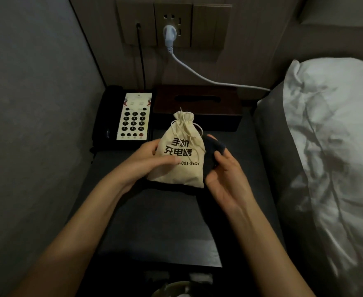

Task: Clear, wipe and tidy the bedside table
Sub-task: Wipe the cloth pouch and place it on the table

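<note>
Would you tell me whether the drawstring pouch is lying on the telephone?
No, the drawstring pouch is gripped by the left hand, right of the telephone.

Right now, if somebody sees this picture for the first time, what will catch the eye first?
The pale drawstring pouch with bold black print stands out mid-table, gripped by the left hand, while the right hand holds a dark cloth beside it. Behind sit a black telephone at the left and a dark tissue box; a white pillow glows at the right.

Left hand holds drawstring pouch; right hand grips dark cloth.
</note>
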Motion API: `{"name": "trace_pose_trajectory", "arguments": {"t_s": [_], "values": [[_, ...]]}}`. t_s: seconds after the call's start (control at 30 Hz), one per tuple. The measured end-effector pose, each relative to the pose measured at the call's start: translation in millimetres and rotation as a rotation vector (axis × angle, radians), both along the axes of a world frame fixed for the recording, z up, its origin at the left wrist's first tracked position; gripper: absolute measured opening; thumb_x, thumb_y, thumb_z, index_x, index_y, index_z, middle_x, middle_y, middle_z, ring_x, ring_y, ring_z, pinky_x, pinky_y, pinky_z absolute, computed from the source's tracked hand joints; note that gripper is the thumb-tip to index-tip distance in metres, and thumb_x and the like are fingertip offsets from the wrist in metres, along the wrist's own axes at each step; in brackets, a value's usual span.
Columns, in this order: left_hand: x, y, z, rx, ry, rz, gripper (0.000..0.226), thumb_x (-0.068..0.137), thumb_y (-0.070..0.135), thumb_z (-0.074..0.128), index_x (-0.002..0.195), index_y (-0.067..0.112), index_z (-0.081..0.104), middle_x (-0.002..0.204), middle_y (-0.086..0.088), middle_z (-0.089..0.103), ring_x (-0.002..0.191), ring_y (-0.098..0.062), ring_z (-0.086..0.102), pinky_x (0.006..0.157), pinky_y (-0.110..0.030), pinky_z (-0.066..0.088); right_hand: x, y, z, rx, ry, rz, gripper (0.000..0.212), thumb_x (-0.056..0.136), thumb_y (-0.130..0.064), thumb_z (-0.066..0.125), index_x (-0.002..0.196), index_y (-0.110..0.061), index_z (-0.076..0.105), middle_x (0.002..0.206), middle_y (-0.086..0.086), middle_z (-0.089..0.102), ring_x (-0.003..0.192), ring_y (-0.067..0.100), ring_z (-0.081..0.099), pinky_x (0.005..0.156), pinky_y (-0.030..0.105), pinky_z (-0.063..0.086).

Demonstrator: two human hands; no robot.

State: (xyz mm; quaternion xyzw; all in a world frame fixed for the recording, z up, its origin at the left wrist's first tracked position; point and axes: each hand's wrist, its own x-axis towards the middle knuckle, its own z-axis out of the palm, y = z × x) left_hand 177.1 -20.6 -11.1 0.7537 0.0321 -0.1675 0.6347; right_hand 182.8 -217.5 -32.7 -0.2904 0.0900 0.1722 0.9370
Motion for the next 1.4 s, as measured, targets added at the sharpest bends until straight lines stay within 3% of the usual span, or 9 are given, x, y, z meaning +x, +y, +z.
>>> {"name": "trace_pose_trajectory", "arguments": {"t_s": [0.23, 0.33, 0.4, 0.53, 0.7, 0.87, 1.03, 1.23, 1.4], "values": [[57.5, 11.1, 8.5, 0.031, -0.228, 0.296, 0.028, 0.079, 0.003, 0.074, 0.1, 0.02, 0.068, 0.094, 0.002, 0.073, 0.086, -0.014, 0.069, 0.071, -0.019, 0.057, 6.8, -0.8, 4.2, 0.138, 0.017, -0.089, 0.04, 0.101, 0.0, 0.026, 0.136, 0.001, 0.046, 0.136, 0.027, 0.054, 0.12, 0.034, 0.056, 0.1, 0.045, 0.049], [99.6, 26.4, 23.5, 0.03, -0.317, 0.409, 0.034, 0.082, 0.001, 0.071, 0.114, 0.012, 0.064, 0.107, -0.008, 0.07, 0.092, -0.016, 0.068, 0.079, -0.027, 0.057, 8.2, -2.2, 3.9, 0.154, 0.055, -0.104, 0.038, 0.1, -0.002, 0.027, 0.129, -0.004, 0.051, 0.143, 0.025, 0.048, 0.117, 0.032, 0.056, 0.108, 0.048, 0.041], [126.8, 33.5, 32.1, 0.045, -0.349, 0.451, 0.037, 0.085, 0.001, 0.068, 0.12, 0.007, 0.061, 0.116, -0.013, 0.068, 0.101, -0.022, 0.067, 0.087, -0.034, 0.056, 8.5, -2.0, 4.2, 0.157, 0.059, -0.098, 0.036, 0.098, -0.003, 0.03, 0.125, -0.006, 0.053, 0.142, 0.024, 0.05, 0.113, 0.03, 0.059, 0.103, 0.049, 0.046], [167.9, 34.6, 34.1, 0.113, -0.327, 0.486, 0.039, 0.087, -0.001, 0.065, 0.125, 0.001, 0.057, 0.122, -0.017, 0.064, 0.111, -0.027, 0.063, 0.094, -0.038, 0.053, 9.6, -2.5, 2.9, 0.155, 0.069, -0.087, 0.037, 0.096, -0.003, 0.033, 0.127, -0.006, 0.054, 0.137, 0.023, 0.055, 0.12, 0.031, 0.057, 0.095, 0.044, 0.05], [203.2, 32.8, 32.3, 0.217, -0.369, 0.521, 0.039, 0.085, 0.002, 0.069, 0.124, 0.003, 0.06, 0.119, -0.011, 0.065, 0.103, -0.017, 0.061, 0.078, -0.022, 0.052, 11.9, -2.4, 0.9, 0.144, 0.075, -0.086, 0.051, 0.083, -0.006, 0.043, 0.134, -0.005, 0.051, 0.13, 0.021, 0.061, 0.111, 0.03, 0.062, 0.092, 0.043, 0.051], [227.3, 33.9, 30.7, 0.388, -0.389, 0.605, 0.027, 0.083, 0.009, 0.072, 0.109, 0.002, 0.068, 0.114, -0.014, 0.07, 0.108, -0.025, 0.064, 0.091, -0.037, 0.051, 14.3, -2.5, 0.9, 0.134, 0.072, -0.083, 0.052, 0.083, -0.006, 0.043, 0.135, -0.006, 0.05, 0.127, 0.021, 0.063, 0.113, 0.031, 0.062, 0.094, 0.045, 0.05], [233.0, 27.6, 28.5, 0.497, -0.397, 0.698, 0.019, 0.082, 0.017, 0.073, 0.1, 0.01, 0.072, 0.106, -0.01, 0.072, 0.103, -0.026, 0.065, 0.085, -0.038, 0.053, 14.4, -1.6, 2.4, 0.133, 0.088, -0.083, 0.051, 0.087, -0.006, 0.042, 0.138, -0.005, 0.049, 0.128, 0.021, 0.062, 0.118, 0.03, 0.06, 0.094, 0.045, 0.051], [232.6, 19.0, 22.8, 0.449, -0.451, 0.685, 0.033, 0.086, 0.011, 0.068, 0.118, 0.003, 0.064, 0.119, -0.013, 0.067, 0.112, -0.025, 0.061, 0.093, -0.033, 0.049, 14.6, -3.8, 2.3, 0.102, 0.119, -0.087, 0.043, 0.102, -0.003, 0.029, 0.14, -0.003, 0.047, 0.132, 0.023, 0.059, 0.124, 0.031, 0.056, 0.106, 0.048, 0.043], [233.5, 17.0, 24.5, 0.408, -0.46, 0.672, 0.018, 0.092, 0.007, 0.059, 0.11, 0.005, 0.061, 0.119, -0.015, 0.065, 0.111, -0.026, 0.06, 0.091, -0.033, 0.048, 14.0, -2.8, 2.2, 0.093, 0.125, -0.085, 0.043, 0.101, -0.002, 0.029, 0.139, -0.004, 0.048, 0.132, 0.023, 0.059, 0.12, 0.032, 0.057, 0.106, 0.047, 0.041]]}}
